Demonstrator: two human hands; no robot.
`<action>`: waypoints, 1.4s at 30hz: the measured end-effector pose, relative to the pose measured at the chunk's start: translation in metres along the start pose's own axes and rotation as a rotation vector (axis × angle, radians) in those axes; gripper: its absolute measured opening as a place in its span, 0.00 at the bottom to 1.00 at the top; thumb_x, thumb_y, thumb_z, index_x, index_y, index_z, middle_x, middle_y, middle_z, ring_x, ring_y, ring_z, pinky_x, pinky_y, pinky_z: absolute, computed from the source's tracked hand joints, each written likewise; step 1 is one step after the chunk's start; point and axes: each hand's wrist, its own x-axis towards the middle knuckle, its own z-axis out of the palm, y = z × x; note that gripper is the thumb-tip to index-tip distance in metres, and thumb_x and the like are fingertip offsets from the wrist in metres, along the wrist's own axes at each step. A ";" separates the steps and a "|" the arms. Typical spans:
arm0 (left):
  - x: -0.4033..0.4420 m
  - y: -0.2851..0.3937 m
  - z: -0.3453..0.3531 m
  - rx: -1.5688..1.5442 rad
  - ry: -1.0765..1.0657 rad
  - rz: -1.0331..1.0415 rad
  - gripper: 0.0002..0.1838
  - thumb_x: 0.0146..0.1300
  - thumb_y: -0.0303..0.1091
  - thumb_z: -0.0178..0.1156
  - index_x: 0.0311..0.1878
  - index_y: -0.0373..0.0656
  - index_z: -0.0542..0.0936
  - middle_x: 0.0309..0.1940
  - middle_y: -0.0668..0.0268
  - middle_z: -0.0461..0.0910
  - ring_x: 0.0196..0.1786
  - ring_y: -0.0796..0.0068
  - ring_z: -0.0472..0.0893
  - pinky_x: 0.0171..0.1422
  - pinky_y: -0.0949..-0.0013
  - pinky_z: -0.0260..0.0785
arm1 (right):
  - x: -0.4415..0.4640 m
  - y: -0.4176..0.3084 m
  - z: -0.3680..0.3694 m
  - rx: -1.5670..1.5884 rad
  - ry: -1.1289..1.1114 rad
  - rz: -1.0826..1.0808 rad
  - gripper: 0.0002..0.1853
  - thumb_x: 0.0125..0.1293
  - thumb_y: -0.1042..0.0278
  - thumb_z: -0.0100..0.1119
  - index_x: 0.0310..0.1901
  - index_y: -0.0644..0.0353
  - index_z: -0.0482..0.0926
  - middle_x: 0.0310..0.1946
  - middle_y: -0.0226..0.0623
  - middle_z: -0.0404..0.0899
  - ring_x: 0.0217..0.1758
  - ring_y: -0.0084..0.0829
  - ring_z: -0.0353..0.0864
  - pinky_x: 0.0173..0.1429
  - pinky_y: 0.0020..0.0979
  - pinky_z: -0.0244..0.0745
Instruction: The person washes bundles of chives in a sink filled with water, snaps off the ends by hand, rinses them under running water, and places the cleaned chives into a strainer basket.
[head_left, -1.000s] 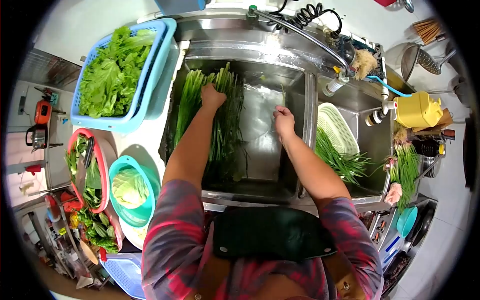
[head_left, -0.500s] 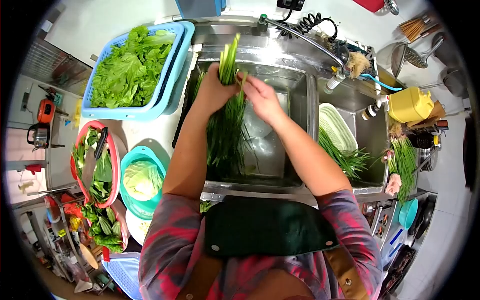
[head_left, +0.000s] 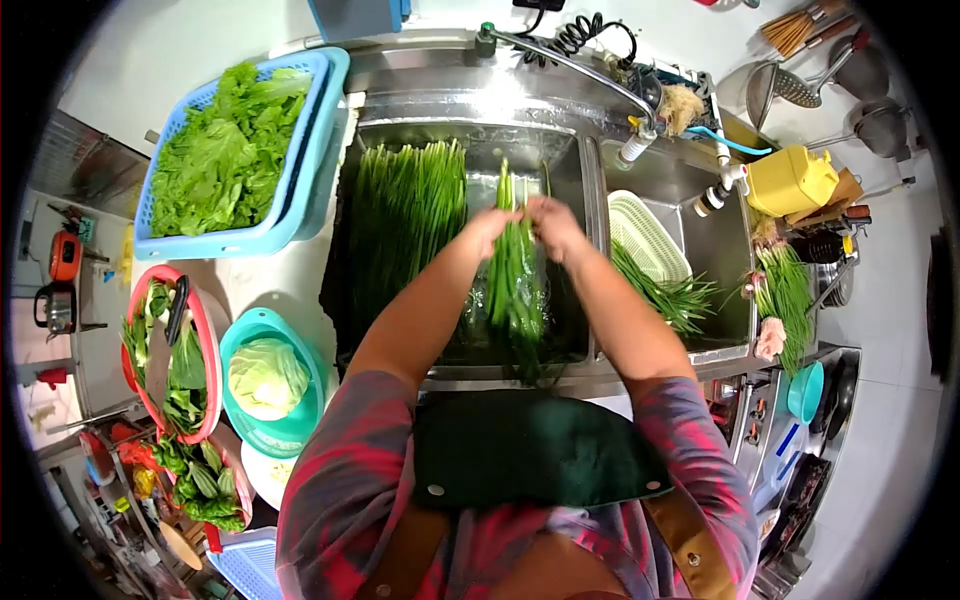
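In the left sink basin [head_left: 573,330], my left hand [head_left: 488,230] is closed around a bunch of garlic chives [head_left: 515,275]. Their pale ends point up toward the tap and the green leaves trail down the basin. My right hand [head_left: 553,225] is at the right side of the bunch, slightly blurred, its fingers curled together; what they pinch is hidden. A wide, even row of chives [head_left: 410,200] lies to the left of my hands, pale ends at the top. Water glistens on the basin floor.
Left of the sink stand a blue basket [head_left: 290,190] of lettuce, a red-rimmed tub [head_left: 212,350] with a knife over greens, and a teal colander [head_left: 310,400] with a cabbage. In the right basin are a pale green basket [head_left: 650,235] and more chives [head_left: 665,295]. The tap [head_left: 580,65] reaches above.
My hands have moved right, away from the left side of the basin. The chives there now lie in a row, and a smaller bunch is in my left hand. The view has shifted slightly.
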 end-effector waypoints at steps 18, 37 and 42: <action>0.066 -0.098 -0.056 -0.207 -0.042 0.006 0.07 0.49 0.33 0.61 0.29 0.40 0.76 0.23 0.65 0.76 0.23 0.74 0.74 0.29 0.69 0.67 | 0.014 0.119 -0.011 -0.370 -0.094 -0.053 0.07 0.60 0.72 0.45 0.33 0.62 0.74 0.18 0.27 0.71 0.20 0.18 0.67 0.25 0.22 0.64; 0.042 -0.087 -0.031 0.025 0.074 0.183 0.22 0.42 0.33 0.64 0.43 0.39 0.73 0.33 0.63 0.76 0.33 0.71 0.75 0.37 0.67 0.68 | 0.026 0.132 -0.012 0.224 -0.017 0.070 0.08 0.56 0.73 0.55 0.38 0.61 0.74 0.25 0.31 0.75 0.25 0.22 0.70 0.29 0.23 0.64; 0.055 -0.085 -0.047 -0.123 0.187 -0.018 0.24 0.45 0.41 0.65 0.44 0.38 0.73 0.37 0.60 0.76 0.36 0.68 0.75 0.40 0.63 0.67 | 0.061 0.171 -0.034 -0.269 0.468 -0.077 0.09 0.57 0.70 0.48 0.34 0.64 0.77 0.28 0.41 0.78 0.30 0.32 0.75 0.36 0.32 0.69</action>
